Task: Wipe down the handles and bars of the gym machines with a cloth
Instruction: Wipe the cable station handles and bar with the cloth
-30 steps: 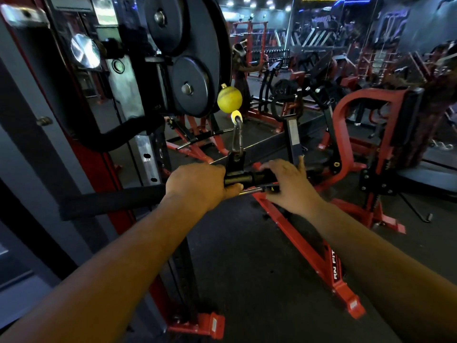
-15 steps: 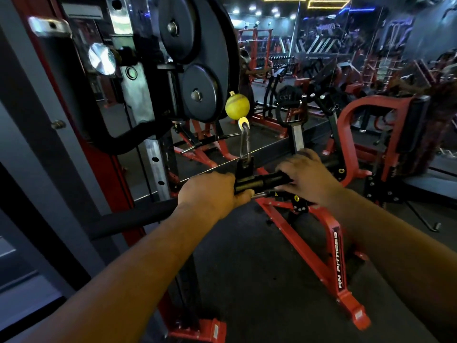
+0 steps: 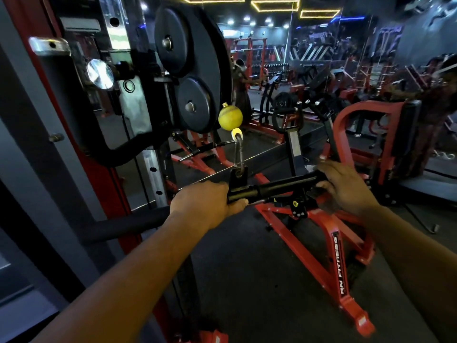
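Gym: two hands (image 3: pixel 207 201) (image 3: pixel 346 186) (one bar (image 3: pixel 284 185)).

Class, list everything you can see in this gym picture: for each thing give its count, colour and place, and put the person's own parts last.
Cable bar: one, black, centre, hanging level from the clip.
Metal clip: one, silver, above the bar's middle.
Ball stopper: one, yellow, just above the clip.
Pulley discs: two, black, upper centre-left on the cable machine.
Red floor frame: one, red with white lettering, on the dark floor, lower right.
Padded roller: one, black, left of the left hand.
Cloth: not clearly visible.
Left hand: one, grips the bar left of its middle.
Right hand: one, wrapped over the bar's right end.
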A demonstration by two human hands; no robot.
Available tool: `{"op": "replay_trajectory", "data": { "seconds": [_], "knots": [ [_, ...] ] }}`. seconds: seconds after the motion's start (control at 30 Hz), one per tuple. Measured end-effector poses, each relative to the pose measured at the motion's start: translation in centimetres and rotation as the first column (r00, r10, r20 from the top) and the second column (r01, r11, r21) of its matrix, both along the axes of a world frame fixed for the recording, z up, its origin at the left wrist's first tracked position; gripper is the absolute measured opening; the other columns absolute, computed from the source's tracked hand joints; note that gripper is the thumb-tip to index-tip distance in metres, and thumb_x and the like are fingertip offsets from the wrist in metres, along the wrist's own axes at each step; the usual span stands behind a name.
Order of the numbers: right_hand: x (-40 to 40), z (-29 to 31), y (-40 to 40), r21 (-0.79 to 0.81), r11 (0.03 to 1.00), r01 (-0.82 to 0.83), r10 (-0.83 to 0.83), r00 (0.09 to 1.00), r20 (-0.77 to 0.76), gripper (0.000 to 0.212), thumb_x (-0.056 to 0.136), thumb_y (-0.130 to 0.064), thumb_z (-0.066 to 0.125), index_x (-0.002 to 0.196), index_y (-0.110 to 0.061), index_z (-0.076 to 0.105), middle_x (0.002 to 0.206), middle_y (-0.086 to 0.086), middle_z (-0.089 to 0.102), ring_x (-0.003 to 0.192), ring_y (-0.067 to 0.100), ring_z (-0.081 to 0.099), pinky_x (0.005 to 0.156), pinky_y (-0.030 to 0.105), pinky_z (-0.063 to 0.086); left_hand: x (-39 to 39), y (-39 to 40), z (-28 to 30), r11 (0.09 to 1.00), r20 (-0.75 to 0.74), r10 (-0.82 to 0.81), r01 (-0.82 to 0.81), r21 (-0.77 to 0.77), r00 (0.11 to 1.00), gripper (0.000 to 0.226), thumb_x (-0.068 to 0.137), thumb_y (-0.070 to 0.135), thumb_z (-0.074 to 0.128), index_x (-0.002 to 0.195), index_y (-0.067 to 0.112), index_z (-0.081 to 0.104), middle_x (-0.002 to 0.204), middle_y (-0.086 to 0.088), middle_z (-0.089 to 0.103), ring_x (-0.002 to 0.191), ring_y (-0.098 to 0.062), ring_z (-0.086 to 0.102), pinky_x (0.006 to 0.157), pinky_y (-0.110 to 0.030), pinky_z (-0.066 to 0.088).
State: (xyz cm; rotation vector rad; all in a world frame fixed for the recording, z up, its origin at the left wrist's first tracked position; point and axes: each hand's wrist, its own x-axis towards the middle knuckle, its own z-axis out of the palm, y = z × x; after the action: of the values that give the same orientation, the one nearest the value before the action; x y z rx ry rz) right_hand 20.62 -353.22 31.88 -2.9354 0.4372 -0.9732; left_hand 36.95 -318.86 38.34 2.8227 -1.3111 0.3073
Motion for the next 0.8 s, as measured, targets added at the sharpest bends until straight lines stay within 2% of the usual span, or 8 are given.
{"op": "replay_trajectory", "data": {
  "seconds": [0.13,0.27,0.37,0.43,0.5,0.57,0.67,0.8],
  "knots": [
    [0.2,-2.1,2.5,0.27,0.962,0.025,-0.117,0.937,0.33,0.043,0.105,-0.016,0.041,0.143,-0.009,0.057,0.151,0.005,0.053,0.145,0.022,0.044,0.12,0.036,0.034,-0.3,-0.3,0.1,1.0,-0.011,-0.006,0.006,0.01,1.0,0.059,0.093,0.082,0.033,0.108,0.029,0.054,0.078,0.007,0.056,0.067,-0.011,0.054,0.057,-0.032,0.047],
    [3.1,-2.7,6.5,0.727,0.687,0.009,-0.514,0.713,0.477,0.045,0.104,-0.003,0.045,0.147,-0.013,0.055,0.136,-0.002,0.062,0.131,0.015,0.055,0.113,0.026,0.04,-0.7,-0.8,-0.1,1.0,-0.012,-0.018,0.018,-0.016,1.0,0.053,0.094,0.08,0.032,0.098,0.031,0.051,0.078,0.007,0.057,0.067,-0.012,0.056,0.059,-0.033,0.05],
    [6.5,-1.5,10.2,0.811,0.468,-0.35,-0.657,0.476,0.585,0.045,0.108,-0.016,0.042,0.152,-0.018,0.049,0.129,0.002,0.068,0.11,0.006,0.065,0.107,0.039,0.051,-0.5,-0.9,-0.2,1.0,0.009,-0.009,0.009,-0.027,1.0,0.057,0.094,0.08,0.032,0.105,0.029,0.055,0.079,0.006,0.057,0.069,-0.013,0.057,0.061,-0.034,0.053],
    [8.2,0.1,13.2,0.757,0.253,-0.603,-0.731,0.393,0.557,0.041,0.11,-0.02,0.041,0.15,-0.024,0.051,0.119,0.002,0.071,0.1,0.008,0.071,0.099,0.039,0.056,-0.3,-0.8,-0.4,0.999,0.026,0.0,0.001,-0.036,1.0,0.059,0.094,0.079,0.032,0.11,0.027,0.056,0.079,0.006,0.056,0.07,-0.015,0.057,0.062,-0.034,0.054],
    [9.5,1.7,15.8,0.653,0.038,-0.757,-0.772,0.393,0.5,0.038,0.109,-0.022,0.043,0.145,-0.029,0.055,0.125,0.006,0.07,0.112,0.021,0.07,0.104,0.05,0.053,-0.3,-0.8,-0.5,0.999,0.03,0.009,-0.008,-0.051,1.0,0.059,0.096,0.077,0.032,0.113,0.026,0.056,0.079,0.005,0.056,0.07,-0.016,0.057,0.059,-0.033,0.049],
    [10.2,2.6,18.1,0.614,-0.115,-0.781,-0.785,0.45,0.425,0.039,0.109,-0.023,0.042,0.145,-0.034,0.053,0.132,0.008,0.067,0.118,0.027,0.065,0.107,0.055,0.049,-0.4,-0.7,-0.7,0.997,0.017,0.02,-0.019,-0.076,1.0,0.059,0.097,0.076,0.033,0.116,0.025,0.055,0.079,0.005,0.055,0.07,-0.017,0.057,0.058,-0.033,0.045],
    [10.6,3.2,20.3,0.633,-0.192,-0.75,-0.765,0.518,0.382,0.043,0.109,-0.021,0.042,0.149,-0.037,0.047,0.131,0.008,0.065,0.116,0.025,0.064,0.109,0.054,0.047,-0.6,-0.5,-1.0,0.994,0.007,0.031,-0.03,-0.108,1.0,0.058,0.097,0.075,0.035,0.116,0.024,0.056,0.077,0.006,0.051,0.072,-0.018,0.056,0.061,-0.033,0.046],
    [9.9,5.0,19.5,0.695,-0.207,-0.689,-0.742,0.573,0.347,0.033,0.108,-0.035,0.05,0.14,-0.03,0.05,0.123,0.007,0.067,0.106,0.027,0.066,0.086,0.049,0.058,-1.0,-0.1,-1.1,0.992,0.02,0.022,-0.02,-0.121,1.0,0.06,0.097,0.075,0.035,0.115,0.022,0.057,0.081,0.004,0.053,0.073,-0.02,0.055,0.062,-0.035,0.046]
  ]
}}
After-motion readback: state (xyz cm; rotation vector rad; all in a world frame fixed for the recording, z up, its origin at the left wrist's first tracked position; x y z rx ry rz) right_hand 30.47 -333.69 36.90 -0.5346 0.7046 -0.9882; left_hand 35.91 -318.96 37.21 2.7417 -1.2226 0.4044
